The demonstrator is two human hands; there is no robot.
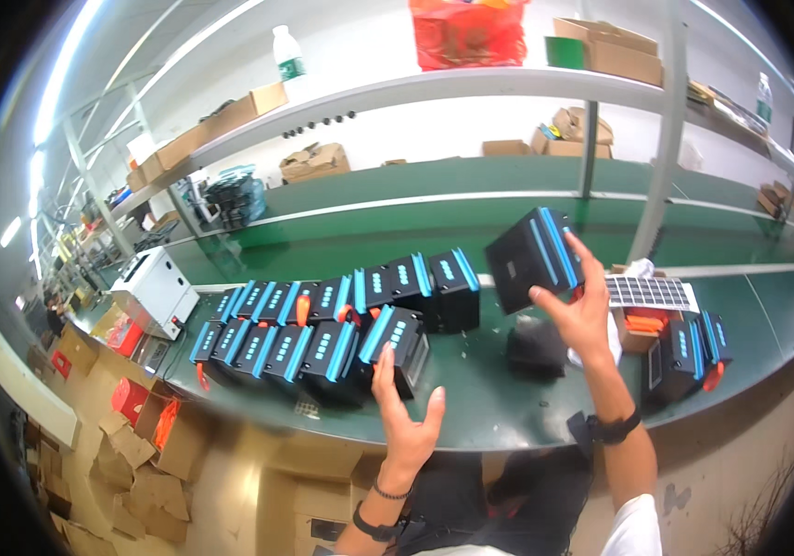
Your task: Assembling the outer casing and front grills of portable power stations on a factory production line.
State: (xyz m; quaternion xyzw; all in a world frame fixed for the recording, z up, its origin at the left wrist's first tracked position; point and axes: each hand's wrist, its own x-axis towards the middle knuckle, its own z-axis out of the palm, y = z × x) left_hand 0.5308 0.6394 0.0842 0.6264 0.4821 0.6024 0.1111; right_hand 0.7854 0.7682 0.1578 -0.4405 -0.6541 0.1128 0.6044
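Probably stiff and hefty, the black box (522, 269) left of the gridded panel (649, 293) suits edge grips; right fingers (552, 305) clasp it, left fingers (435, 410) spread.

Grn bench (489, 398) carries blk/blu boxes (324, 357), wht unit (149, 290).

I've room over flat green tabletop (471, 398), near centre | left: rectangular black-and-blue boxes (323, 347) block | far right: grey metal post (668, 139)
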